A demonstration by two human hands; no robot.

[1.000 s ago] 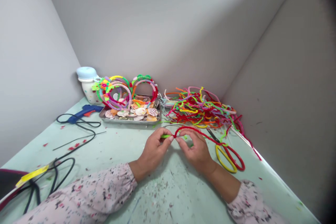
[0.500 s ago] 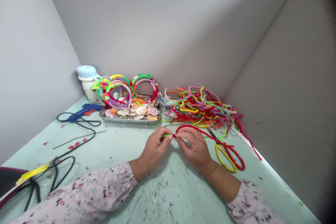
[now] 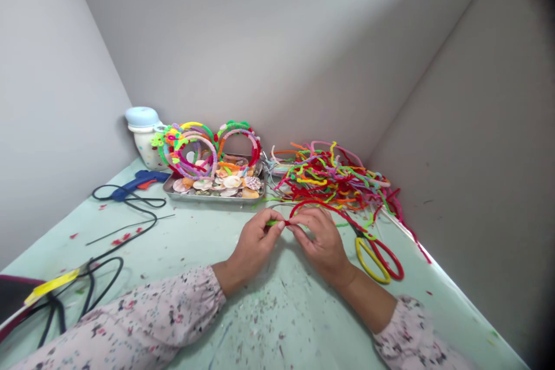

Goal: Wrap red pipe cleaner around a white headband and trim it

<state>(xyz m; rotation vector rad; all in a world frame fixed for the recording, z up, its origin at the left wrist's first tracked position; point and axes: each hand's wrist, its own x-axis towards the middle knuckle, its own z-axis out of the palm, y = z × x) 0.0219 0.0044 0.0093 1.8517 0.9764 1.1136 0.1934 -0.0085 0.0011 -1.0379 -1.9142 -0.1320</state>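
My left hand (image 3: 258,240) is closed in a pinch on a thin green piece (image 3: 272,222), which looks like a pipe cleaner wrapped on a headband; most of it is hidden by the fingers. Fingertip to fingertip with it, my right hand (image 3: 321,243) pinches a red pipe cleaner (image 3: 329,204). The red strand meets the green between the two hands, then arches over the right hand and trails off to the right. Scissors (image 3: 373,260) with one yellow and one red handle lie just right of my right hand, blades partly under the strand.
Behind the hands stands a metal tray (image 3: 212,199) of seashells (image 3: 231,181) with several pipe-cleaner headbands (image 3: 195,156) on it. A pile of loose pipe cleaners (image 3: 333,179) lies at the back right. At left are a blue glue gun (image 3: 139,183), black cords (image 3: 150,224) and a white cup (image 3: 147,141).
Both hands keep their pinch in nearly the same place. The red pipe cleaner's free end has swung slightly upward and away beside the right hand.
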